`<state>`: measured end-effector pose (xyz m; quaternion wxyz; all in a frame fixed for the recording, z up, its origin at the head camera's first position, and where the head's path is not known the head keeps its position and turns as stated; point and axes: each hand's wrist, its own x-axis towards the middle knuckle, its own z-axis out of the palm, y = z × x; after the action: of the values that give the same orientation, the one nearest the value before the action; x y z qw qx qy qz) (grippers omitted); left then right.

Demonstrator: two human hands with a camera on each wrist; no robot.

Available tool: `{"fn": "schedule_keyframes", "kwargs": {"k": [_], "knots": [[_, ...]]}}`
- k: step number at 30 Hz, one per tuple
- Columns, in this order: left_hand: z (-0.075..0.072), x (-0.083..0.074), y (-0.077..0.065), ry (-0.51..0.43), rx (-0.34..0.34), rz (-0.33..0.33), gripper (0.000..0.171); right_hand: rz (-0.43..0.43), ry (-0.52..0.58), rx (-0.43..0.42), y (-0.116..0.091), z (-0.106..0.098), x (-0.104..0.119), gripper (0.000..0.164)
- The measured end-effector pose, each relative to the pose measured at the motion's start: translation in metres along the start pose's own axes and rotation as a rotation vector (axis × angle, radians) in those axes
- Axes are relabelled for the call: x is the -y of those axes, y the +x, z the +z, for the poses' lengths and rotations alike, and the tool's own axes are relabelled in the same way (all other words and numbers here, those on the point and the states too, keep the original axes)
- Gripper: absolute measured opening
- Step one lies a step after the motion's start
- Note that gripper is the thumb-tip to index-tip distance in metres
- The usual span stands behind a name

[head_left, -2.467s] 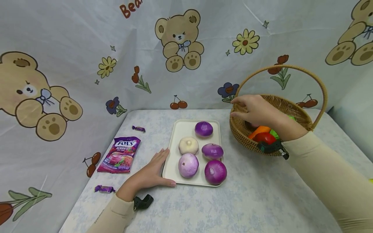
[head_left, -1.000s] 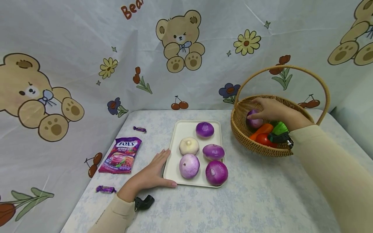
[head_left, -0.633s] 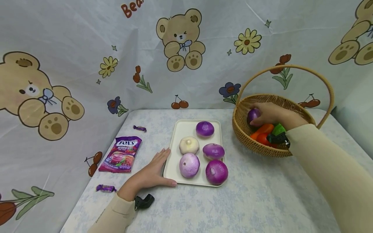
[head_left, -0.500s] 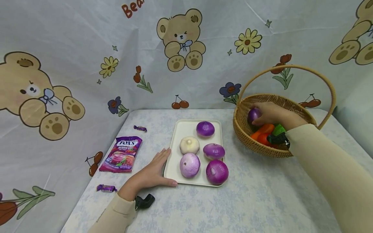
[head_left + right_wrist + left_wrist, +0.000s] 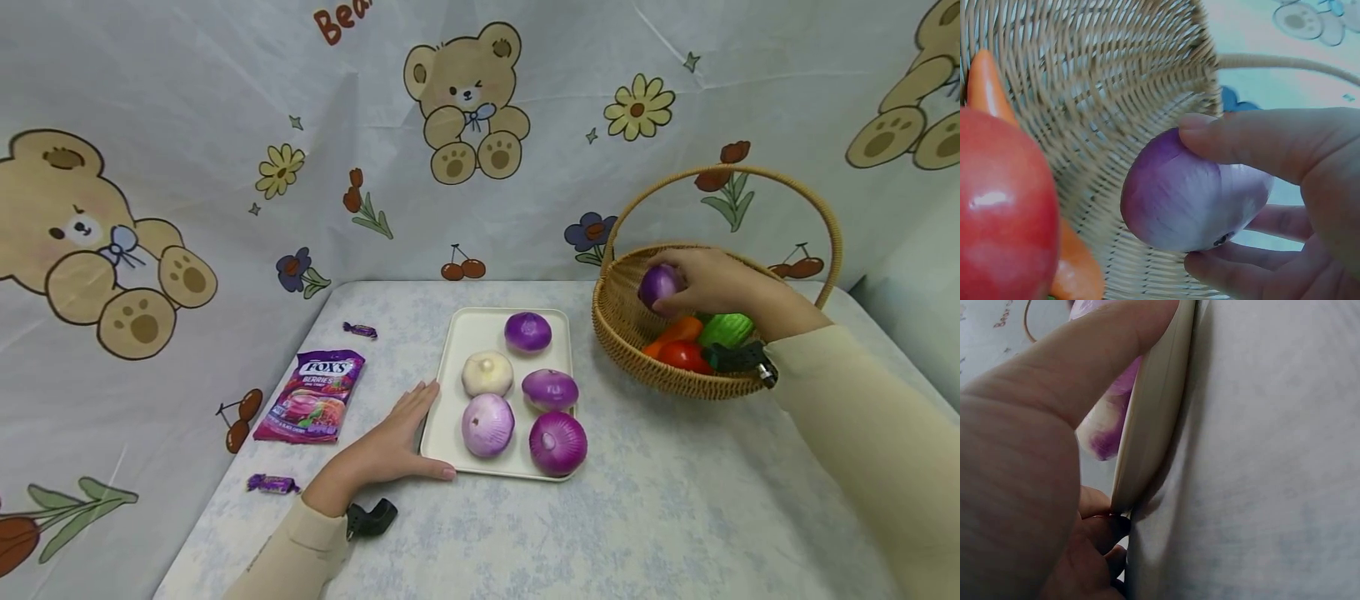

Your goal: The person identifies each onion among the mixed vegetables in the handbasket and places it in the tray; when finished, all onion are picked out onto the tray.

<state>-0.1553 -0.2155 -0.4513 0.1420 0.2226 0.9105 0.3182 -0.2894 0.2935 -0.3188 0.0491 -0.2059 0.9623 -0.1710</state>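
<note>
My right hand (image 5: 708, 279) grips a purple onion (image 5: 661, 287) inside the wicker basket (image 5: 637, 367). In the right wrist view the thumb lies on one side of the onion (image 5: 1191, 194) and the fingers on the other. Below it in the basket are a red tomato (image 5: 684, 356), an orange carrot (image 5: 675, 335) and a green vegetable (image 5: 725, 330), partly covered by my wrist. My left hand (image 5: 390, 446) rests at the near left corner of a white tray (image 5: 468, 329), fingers straight along its edge. Several purple onions (image 5: 558, 443) and a white bulb (image 5: 487, 374) lie on the tray.
A purple candy bag (image 5: 311, 397) lies left of the tray. One wrapped candy (image 5: 360, 331) is behind it and another wrapped candy (image 5: 272, 484) in front. The basket's tall handle (image 5: 821, 208) arches over my right forearm. A bear-printed cloth (image 5: 465, 233) hangs behind the table.
My right hand has reached down into the basket, taken hold of an onion and lifted it slightly. The basket has shifted a little. The left hand and tray stay put.
</note>
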Motion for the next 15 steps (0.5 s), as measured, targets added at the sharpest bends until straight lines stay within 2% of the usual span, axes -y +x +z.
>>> {"fn": "schedule_keyframes", "kwargs": {"k": [7,15], "knots": [[-0.001,0.0,-0.002,-0.003,-0.001,0.001,0.141,-0.063,0.022,-0.04,-0.016,-0.012,0.024,0.071],[0.0,0.001,-0.001,0.001,-0.003,0.008,0.141,-0.164,0.012,-0.116,-0.029,-0.024,0.074,0.066]]}}
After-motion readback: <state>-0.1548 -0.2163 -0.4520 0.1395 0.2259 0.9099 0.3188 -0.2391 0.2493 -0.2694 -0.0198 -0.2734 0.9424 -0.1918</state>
